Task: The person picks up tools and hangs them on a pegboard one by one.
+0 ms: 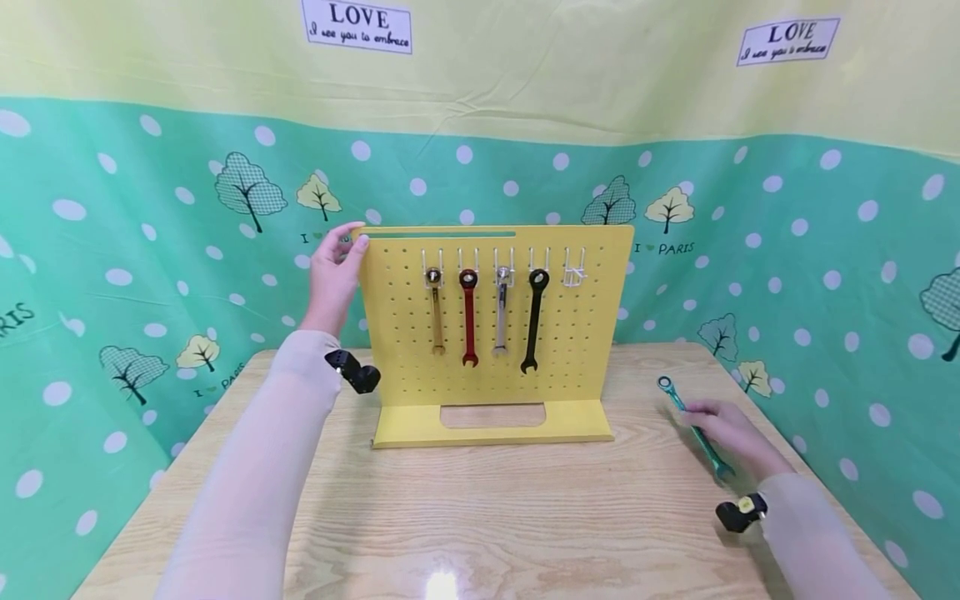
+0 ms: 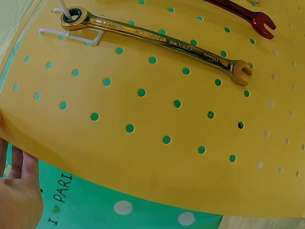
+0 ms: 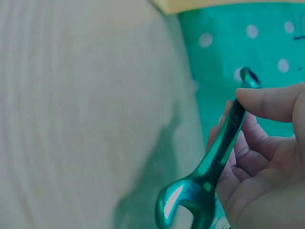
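My left hand [image 1: 333, 282] grips the upper left corner of a yellow pegboard [image 1: 397, 358], thumb in front and fingers behind. In my right hand [image 1: 731, 431] is a green combination wrench [image 3: 220, 150], pinched by its shaft and lifted off the table at the right. Its ring end points away and its open end toward me. Hanging by their ring ends from white hooks on the board are a gold wrench [image 2: 162, 40], a red wrench [image 1: 470, 321], a silver wrench [image 1: 501, 318] and a black wrench [image 1: 533, 325]. The rightmost hook [image 1: 574, 271] carries no wrench.
The pegboard stands upright on its yellow base [image 1: 495, 437], which has a cutout, on a wood-grain table [image 1: 465, 508]. A green and yellow printed curtain [image 1: 465, 158] surrounds the table at the back and sides.
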### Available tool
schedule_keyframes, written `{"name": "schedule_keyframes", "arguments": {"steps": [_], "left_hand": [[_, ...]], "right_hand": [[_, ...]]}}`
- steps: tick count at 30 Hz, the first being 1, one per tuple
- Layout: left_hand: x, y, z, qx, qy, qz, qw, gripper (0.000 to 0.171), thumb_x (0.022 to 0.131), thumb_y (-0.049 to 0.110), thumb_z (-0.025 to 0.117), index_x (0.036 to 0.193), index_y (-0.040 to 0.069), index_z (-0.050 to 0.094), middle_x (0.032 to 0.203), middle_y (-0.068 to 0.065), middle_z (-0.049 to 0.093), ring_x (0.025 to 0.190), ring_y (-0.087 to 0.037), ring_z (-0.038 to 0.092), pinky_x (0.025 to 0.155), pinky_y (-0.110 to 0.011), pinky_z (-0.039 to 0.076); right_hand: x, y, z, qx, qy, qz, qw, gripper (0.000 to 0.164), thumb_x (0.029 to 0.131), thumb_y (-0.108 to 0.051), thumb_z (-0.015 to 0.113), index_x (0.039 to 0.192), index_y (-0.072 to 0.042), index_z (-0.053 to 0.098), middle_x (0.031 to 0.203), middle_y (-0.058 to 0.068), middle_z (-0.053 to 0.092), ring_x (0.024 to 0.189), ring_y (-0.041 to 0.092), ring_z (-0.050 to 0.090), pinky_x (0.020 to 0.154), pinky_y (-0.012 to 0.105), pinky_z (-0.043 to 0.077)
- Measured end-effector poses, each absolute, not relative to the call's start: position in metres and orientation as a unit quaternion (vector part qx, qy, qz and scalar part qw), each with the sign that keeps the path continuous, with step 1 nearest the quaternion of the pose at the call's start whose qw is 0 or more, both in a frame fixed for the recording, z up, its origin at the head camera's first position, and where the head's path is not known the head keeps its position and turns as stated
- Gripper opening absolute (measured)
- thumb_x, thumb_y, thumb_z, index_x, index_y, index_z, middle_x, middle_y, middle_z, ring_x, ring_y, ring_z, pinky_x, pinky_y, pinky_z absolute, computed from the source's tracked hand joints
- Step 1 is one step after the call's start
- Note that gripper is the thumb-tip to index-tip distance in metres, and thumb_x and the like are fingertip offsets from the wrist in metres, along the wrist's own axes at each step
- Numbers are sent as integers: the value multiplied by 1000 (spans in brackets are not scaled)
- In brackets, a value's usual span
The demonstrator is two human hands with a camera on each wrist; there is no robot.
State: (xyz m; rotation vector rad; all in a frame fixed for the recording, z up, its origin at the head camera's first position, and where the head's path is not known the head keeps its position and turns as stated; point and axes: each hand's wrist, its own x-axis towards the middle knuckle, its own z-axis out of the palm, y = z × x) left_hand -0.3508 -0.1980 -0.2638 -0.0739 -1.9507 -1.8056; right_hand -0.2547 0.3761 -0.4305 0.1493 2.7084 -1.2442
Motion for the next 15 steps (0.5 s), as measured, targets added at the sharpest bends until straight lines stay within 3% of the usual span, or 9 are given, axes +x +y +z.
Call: {"name": "schedule_keyframes", "arguments": {"steps": [9,15], "left_hand": [[-348,-198,-262,-28,-717,-655,236,39,100,40,59,136,25,60,121,-3,59,105,-17,58,88,-32,49],[-348,-197,-262,-21,-717,-656,233,37,100,39,60,134,27,61,121,-2,60,105,-16,58,87,-32,49]], "right_hand": [[-258,345,-399,-19,880,-472,41,64,106,-39,51,140,14,36,136,30,45,123,40,47,104,53,41],[-262,327,-377,-42,880,-472,11,61,104,-45,52,134,7,44,129,20,50,114,26,50,95,35,46]]}}
